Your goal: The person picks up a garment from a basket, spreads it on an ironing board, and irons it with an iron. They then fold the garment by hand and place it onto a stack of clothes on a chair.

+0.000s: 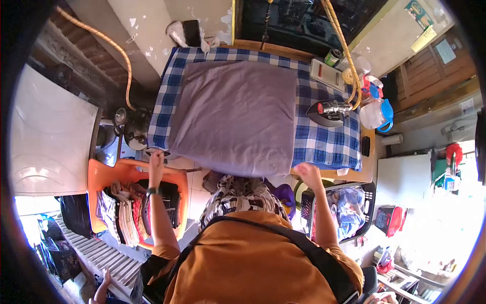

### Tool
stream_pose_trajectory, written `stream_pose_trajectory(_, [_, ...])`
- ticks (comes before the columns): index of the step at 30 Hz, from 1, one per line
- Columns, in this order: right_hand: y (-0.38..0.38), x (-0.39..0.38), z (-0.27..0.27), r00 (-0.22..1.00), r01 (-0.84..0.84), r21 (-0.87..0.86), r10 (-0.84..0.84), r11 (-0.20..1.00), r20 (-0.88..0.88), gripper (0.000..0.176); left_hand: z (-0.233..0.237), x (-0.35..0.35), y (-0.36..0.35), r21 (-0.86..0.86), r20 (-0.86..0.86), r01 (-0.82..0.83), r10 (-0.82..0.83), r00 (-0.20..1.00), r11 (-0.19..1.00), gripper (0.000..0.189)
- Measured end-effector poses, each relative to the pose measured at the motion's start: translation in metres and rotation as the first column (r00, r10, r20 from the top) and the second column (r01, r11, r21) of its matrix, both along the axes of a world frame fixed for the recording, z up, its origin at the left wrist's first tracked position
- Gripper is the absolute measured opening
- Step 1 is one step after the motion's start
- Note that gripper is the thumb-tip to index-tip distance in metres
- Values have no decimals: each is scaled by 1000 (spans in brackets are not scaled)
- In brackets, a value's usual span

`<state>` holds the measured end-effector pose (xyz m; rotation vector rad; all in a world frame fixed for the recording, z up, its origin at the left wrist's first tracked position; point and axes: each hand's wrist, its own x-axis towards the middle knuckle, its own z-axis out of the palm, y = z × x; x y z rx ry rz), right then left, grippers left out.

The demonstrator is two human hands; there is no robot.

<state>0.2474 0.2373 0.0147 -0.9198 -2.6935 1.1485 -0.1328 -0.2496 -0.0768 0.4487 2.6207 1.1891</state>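
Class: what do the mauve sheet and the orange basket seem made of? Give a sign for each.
The mauve sheet: woven fabric, perhaps cotton, matte; it drapes softly over the near edge. The orange basket: moulded plastic, smooth, slightly glossy; uniform colour, rounded rim.

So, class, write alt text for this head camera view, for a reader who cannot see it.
A person's left hand and right hand are at the near corners of a grey cloth spread on a blue checked ironing table. An iron sits to the cloth's right.
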Motion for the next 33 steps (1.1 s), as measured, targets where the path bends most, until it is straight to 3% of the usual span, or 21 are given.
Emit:
stream_pose_trajectory(1, [3, -13, -16, 1000, -7, 3, 7, 1000, 2, 26, 14, -4, 31, 14, 0, -56, 56, 998, 998, 44])
stream_pose_trajectory(3, [8, -33, -63, 941, 329, 307, -336, 893, -32, 44, -8, -21, 69, -183, -400, -118, 36, 916, 976, 56])
stream_pose_trajectory(5, [-6, -54, -91, 881, 466, 539, -423, 702, -211, 53, 2, -16, 110, -377, -422, -317, 144, 895, 870, 65])
stream_pose_trajectory(7, [-18, -71, -82, 856, 496, 482, -501, 722, -131, 56, 2, -27, 130, -457, -364, -294, 126, 923, 840, 69])
stream_pose_trajectory(9, [-10, -75, -83, 891, 350, 488, -446, 799, 91, 55, 8, -37, 131, -468, -356, -252, 80, 931, 847, 64])
stream_pose_trajectory(10, [9, -65, -95, 934, 330, 247, -352, 911, 52, 45, 2, -49, 126, -280, -257, -135, 61, 964, 951, 61])
stream_pose_trajectory(11, [6, -62, -85, 934, 331, 249, -353, 910, 50, 45, 11, -55, 125, -64, -165, -28, 17, 986, 998, 58])
stream_pose_trajectory(12, [1, -52, -73, 920, 361, -91, -371, 928, -125, 38, 18, -50, 118, 36, -259, -26, 35, 965, 999, 54])
stream_pose_trajectory(13, [-4, -44, -64, 858, 295, -418, -430, 859, -279, 32, 29, -42, 110, 38, -258, -25, 34, 966, 999, 54])
stream_pose_trajectory(14, [-8, -31, -65, 858, 298, -416, -432, 859, -277, 32, 36, -33, 101, 20, -256, -19, 24, 966, 1000, 52])
stream_pose_trajectory(16, [-18, -2, -74, 907, 402, -265, -420, 877, -14, 27, 31, -17, 88, -1, -244, -13, 12, 970, 1000, 51])
stream_pose_trajectory(17, [-25, 8, -87, 908, 404, -264, -420, 876, -4, 27, 22, -11, 80, -52, -207, -79, 67, 976, 996, 47])
stream_pose_trajectory(19, [-36, 22, -115, 900, 435, 36, -435, 900, -5, 34, 18, -11, 78, -114, -162, -148, 129, 978, 982, 44])
stream_pose_trajectory(21, [-46, 8, -95, 879, 475, -15, -475, 880, -30, 40, 31, -27, 95, -147, -608, -165, 42, 793, 975, 36])
stream_pose_trajectory(22, [-43, -8, -84, 887, 455, 323, -456, 830, -78, 42, 35, -40, 108, -85, -615, -87, 16, 789, 993, 28])
stream_pose_trajectory(23, [-41, -28, -69, 900, 399, 620, -419, 676, -122, 43, 36, -54, 123, -70, -631, -26, -24, 776, 997, 25])
stream_pose_trajectory(24, [-37, -48, -54, 890, 448, 510, -421, 734, -175, 37, 38, -69, 139, -55, -649, 37, -64, 758, 998, 23])
stream_pose_trajectory(27, [-6, -96, -54, 900, 427, 487, -305, 762, -312, 26, 5, -122, 186, -18, -628, 43, -45, 777, 999, 19])
stream_pose_trajectory(30, [10, -138, -41, 899, 419, 428, -302, 800, -316, 19, -8, -163, 223, -182, -542, -45, -62, 838, 982, 26])
stream_pose_trajectory(32, [22, -155, -40, 903, 401, 443, -265, 802, -338, 18, 1, -174, 243, -252, -300, -163, 83, 950, 954, 37])
stream_pose_trajectory(33, [29, -160, -39, 909, 375, 457, -222, 807, -353, 17, 6, -176, 250, -250, -295, -148, 70, 953, 957, 37])
